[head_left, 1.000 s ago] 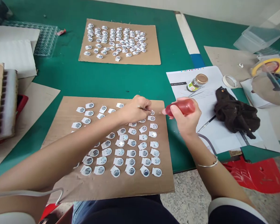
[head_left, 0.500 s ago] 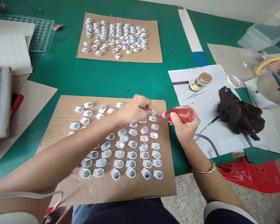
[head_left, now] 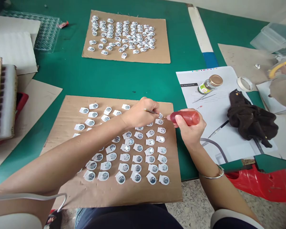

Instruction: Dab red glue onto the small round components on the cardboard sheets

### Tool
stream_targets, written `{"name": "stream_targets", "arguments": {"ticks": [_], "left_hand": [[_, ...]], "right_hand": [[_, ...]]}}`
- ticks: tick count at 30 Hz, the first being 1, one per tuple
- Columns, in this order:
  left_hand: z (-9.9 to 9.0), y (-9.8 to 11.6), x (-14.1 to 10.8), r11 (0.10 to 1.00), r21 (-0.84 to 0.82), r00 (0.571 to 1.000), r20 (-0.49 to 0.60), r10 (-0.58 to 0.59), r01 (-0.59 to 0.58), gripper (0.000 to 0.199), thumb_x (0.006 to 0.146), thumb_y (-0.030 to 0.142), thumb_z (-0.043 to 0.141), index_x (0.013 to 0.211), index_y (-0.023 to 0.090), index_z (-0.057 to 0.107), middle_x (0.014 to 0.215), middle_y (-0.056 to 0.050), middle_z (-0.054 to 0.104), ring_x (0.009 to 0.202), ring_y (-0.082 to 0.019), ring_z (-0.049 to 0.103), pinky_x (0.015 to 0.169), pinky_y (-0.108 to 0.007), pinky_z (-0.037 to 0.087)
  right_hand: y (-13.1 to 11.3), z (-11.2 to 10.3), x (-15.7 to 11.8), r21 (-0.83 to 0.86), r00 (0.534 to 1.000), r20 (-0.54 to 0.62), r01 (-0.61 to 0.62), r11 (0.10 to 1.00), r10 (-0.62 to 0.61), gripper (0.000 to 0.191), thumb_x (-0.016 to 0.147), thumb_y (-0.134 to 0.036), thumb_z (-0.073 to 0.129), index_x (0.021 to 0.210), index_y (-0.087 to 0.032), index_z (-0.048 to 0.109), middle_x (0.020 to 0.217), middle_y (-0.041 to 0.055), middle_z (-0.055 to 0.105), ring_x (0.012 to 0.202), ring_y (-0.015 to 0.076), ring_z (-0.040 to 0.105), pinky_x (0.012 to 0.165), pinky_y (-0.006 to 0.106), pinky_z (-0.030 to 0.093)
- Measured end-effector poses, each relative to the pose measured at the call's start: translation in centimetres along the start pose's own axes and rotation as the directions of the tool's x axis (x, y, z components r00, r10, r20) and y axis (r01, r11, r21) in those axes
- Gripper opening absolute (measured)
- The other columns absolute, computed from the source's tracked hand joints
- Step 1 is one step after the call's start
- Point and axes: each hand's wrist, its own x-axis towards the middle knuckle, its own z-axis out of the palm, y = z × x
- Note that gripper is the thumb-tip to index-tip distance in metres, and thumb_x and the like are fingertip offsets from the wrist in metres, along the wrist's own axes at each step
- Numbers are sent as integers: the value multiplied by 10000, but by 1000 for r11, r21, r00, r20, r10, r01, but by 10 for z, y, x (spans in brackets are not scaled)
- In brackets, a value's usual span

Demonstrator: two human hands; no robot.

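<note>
My left hand (head_left: 145, 109) is closed around a pair of slim metal tweezers (head_left: 150, 111) near the far right corner of the front cardboard sheet (head_left: 124, 200). Their tip lies close to a small white tab with a round silver metal disc (head_left: 160, 115). From the right, my right hand (head_left: 192, 128) grips a red squeeze bottle (head_left: 187, 117), tilted so that its nozzle points at that same disc. Whether nozzle and disc touch, I cannot tell. Rows of similar discs on white tabs cover the sheet, some hidden under my left forearm.
A second cardboard sheet (head_left: 85, 52) with many discs lies farther back. On the right, printed paper (head_left: 188, 78) carries a gold-lidded jar (head_left: 210, 84), a dark cloth (head_left: 250, 119) and a pen-like tool (head_left: 218, 128). A white tape roll (head_left: 245, 84) and clear plastic boxes (head_left: 274, 36) are beyond.
The whole view has shifted slightly, so things appear a little farther right. Both hands keep their grip and stay at about the same spot on the cardboard.
</note>
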Motion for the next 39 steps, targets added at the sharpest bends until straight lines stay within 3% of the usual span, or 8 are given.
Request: {"name": "stream_targets", "arguments": {"ticks": [9, 18, 39], "left_hand": [[0, -1, 0, 1000, -2, 1000, 0, -11, 11, 126, 720, 109, 557, 603, 130, 599, 588, 1, 576, 531, -75, 476, 449, -227, 265], [-1, 2, -1, 1000, 4, 1000, -2, -12, 12, 143, 718, 88, 557, 582, 127, 581, 588, -2, 579, 528, -77, 471, 454, -228, 265], [-1, 2, 0, 1000, -17, 1000, -7, -20, 20, 122, 720, 117, 554, 641, 126, 647, 622, -19, 611, 556, -91, 507, 458, -217, 297]], "right_hand": [[1, 1, 1, -22, 1000, -27, 16, 1000, -16, 306, 680, -375, 696, 893, -191, 577, 796, 34, 637, 742, 195, 642, 700, 379, 549], [0, -2, 0, -85, 992, 18, 125, 989, -123, 284, 680, -341, 698, 894, -197, 579, 852, 45, 620, 780, 206, 635, 696, 395, 563], [0, -2, 0, -78, 987, 63, 154, 985, -149, 267, 708, -350, 672, 901, -198, 567, 862, 47, 616, 782, 204, 638, 660, 374, 568]]}}
